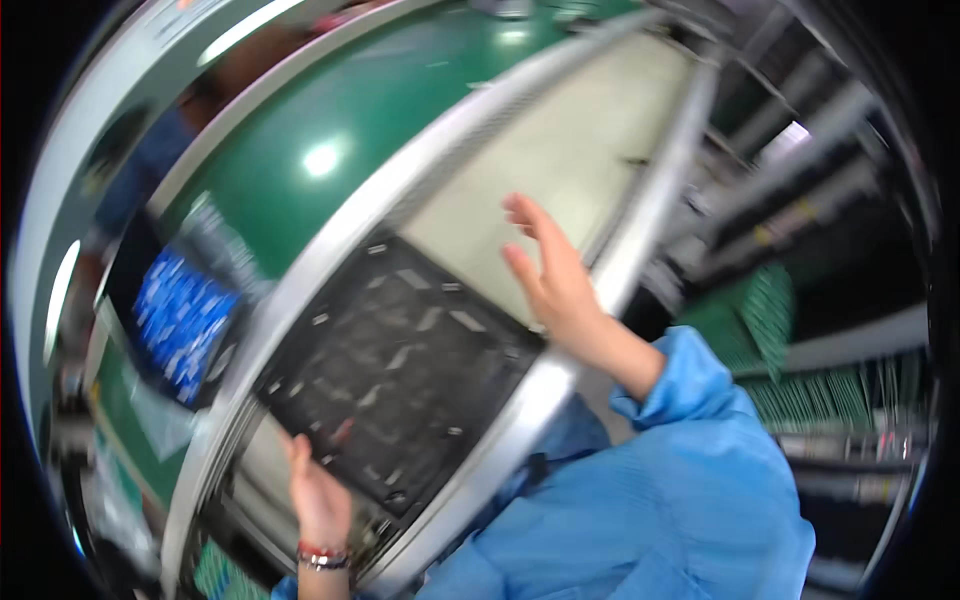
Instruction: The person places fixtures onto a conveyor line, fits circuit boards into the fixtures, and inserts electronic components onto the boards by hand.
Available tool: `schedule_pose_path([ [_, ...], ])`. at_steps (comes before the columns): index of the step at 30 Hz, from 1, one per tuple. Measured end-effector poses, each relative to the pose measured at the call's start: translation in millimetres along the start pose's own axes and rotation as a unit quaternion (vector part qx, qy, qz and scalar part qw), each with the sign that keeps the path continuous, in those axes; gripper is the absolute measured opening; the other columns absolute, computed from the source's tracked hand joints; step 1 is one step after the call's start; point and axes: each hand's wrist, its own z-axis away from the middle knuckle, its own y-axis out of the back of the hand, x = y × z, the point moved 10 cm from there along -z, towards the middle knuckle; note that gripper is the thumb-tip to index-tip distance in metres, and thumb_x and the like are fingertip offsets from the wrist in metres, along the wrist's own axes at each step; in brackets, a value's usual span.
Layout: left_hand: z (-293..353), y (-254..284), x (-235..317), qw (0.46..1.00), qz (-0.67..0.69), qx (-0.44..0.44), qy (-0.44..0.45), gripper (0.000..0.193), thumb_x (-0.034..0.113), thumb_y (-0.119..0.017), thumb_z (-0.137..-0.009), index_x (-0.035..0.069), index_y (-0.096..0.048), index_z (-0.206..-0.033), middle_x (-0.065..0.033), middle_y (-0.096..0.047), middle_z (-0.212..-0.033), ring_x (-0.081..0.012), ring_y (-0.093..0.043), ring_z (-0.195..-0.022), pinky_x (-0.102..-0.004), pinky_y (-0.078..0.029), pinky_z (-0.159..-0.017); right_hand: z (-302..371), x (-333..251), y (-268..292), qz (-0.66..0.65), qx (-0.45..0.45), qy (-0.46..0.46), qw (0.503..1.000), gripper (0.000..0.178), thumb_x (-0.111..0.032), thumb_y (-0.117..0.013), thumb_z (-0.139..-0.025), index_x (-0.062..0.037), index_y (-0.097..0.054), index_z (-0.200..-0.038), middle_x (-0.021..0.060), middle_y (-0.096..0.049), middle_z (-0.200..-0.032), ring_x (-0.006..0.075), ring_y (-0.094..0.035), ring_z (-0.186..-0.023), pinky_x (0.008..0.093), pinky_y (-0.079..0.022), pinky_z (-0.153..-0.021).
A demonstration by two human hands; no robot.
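A flat black fixture plate (400,365) with slots, raised bits and small pale pieces lies across the rails of a conveyor. My left hand (320,505), with a red band and a bracelet at the wrist, is at the plate's lower left edge. Its fingers look stretched out; whether they touch the plate I cannot tell. Above the cream conveyor belt (560,150), just past the plate's right corner, my right hand (560,285) is raised with thumb and fingers apart and nothing in it. The picture is smeared by motion.
Metal rails (345,225) border the belt on both sides. Left of it, a black bin (130,270) holds many small blue parts, with clear plastic bags nearby on the green bench (320,120). At the right, a rack holds a row of green boards (830,395).
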Motion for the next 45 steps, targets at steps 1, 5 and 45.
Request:
schedule_pose_path([
  [1,-1,-14,-4,0.999,0.039,-0.014,0.015,0.045,0.027,-0.044,-0.102,0.01,-0.037,-0.143,-0.0075,-0.046,-0.142,-0.0258,-0.046,-0.127,-0.0434,-0.033,-0.11,15,-26,37,0.045,0.094,0.124,0.987,0.042,-0.019,-0.051,-0.099,0.0023,-0.043,-0.134,0.0156,-0.061,-0.121,0.0245,-0.055,-0.118,0.0336,-0.041,-0.1],
  [5,-21,-44,-18,0.993,0.041,-0.085,0.064,0.047,0.029,-0.043,-0.102,0.013,-0.034,-0.145,-0.0076,-0.043,-0.145,-0.0257,-0.044,-0.13,-0.045,-0.031,-0.112,110,25,99,-0.115,0.173,0.035,0.978,0.022,-0.014,-0.046,-0.101,0.0009,-0.05,-0.117,0.0132,-0.064,-0.104,0.0163,-0.065,-0.088,0.0292,-0.052,-0.079],
  [45,-27,-35,-20,0.995,-0.031,-0.07,0.071,0.037,0.025,-0.045,-0.099,0.013,-0.047,-0.135,-0.0035,-0.055,-0.132,-0.0207,-0.054,-0.113,-0.039,-0.043,-0.096,289,157,288,-0.431,0.568,-0.083,0.696,0.021,-0.018,-0.053,-0.099,0.0022,-0.054,-0.103,0.0204,-0.068,-0.097,0.0123,-0.065,-0.072,0.0198,-0.05,-0.057],
])
